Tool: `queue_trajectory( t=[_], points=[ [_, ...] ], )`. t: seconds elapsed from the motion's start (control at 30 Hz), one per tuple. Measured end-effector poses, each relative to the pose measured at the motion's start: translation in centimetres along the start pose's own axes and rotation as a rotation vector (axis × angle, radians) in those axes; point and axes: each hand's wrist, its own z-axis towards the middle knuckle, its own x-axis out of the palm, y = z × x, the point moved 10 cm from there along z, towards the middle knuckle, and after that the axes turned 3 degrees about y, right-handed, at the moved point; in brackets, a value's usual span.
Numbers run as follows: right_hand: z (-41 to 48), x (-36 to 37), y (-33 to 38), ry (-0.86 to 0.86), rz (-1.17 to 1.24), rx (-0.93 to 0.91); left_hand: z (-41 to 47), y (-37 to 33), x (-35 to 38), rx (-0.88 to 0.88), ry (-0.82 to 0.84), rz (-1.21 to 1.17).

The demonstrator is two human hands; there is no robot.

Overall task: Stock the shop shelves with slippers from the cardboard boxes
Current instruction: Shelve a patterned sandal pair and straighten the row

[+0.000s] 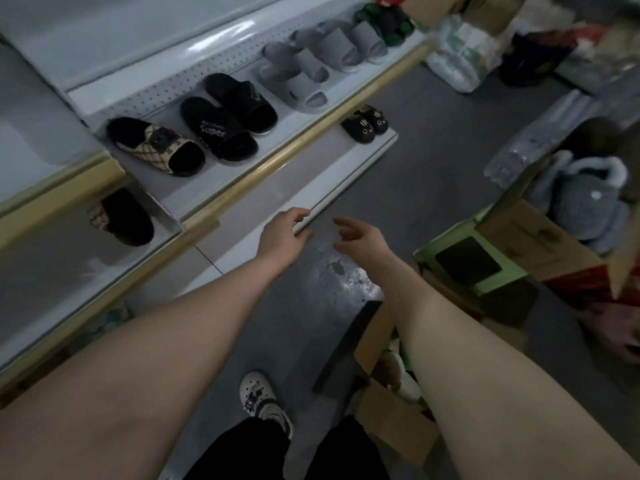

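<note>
Two bare arms reach out over the grey floor. Far left, one dark slipper (122, 220) sits on a low ledge, half hidden under the edge above it. On the upper shelf (221, 174), well away from both grips, lie a checked slipper (156, 147), a black pair (225, 119), then grey pairs (311, 67). A small black pair (365, 124) sits on the lower shelf (311, 168). The left grip (282, 233) is open and holds nothing. Its fingers are at that shelf's front edge; I cannot tell if they touch. Just beside it, the right grip (360, 237) is open and empty too. Far right, blurry fluffy blue slippers (585, 199) fill a cardboard box (540, 233), cut off by the edge.
</note>
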Motion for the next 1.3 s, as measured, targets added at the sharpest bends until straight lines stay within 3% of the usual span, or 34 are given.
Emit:
queue_trajectory(
  t=[0.43,0.77,1.0,1.3],
  points=[
    [-4.6,-17.3,-15.3,-0.106,0.012,0.164,-2.2,-9.5,19.3,0.074,0.165,0.106],
    [-7.1,-25.2,-26.7,-0.102,0.06,0.374,-3.3,-10.3,31.2,0.007,0.305,0.14],
    [-6.2,-24.4,-24.7,-0.103,0.114,0.333,-3.1,-10.7,30.1,-0.004,0.298,0.135],
    [-2.1,-16.8,-15.6,0.048,0.122,0.126,-2.5,-7.4,20.4,-0.078,0.117,0.069]
  ],
)
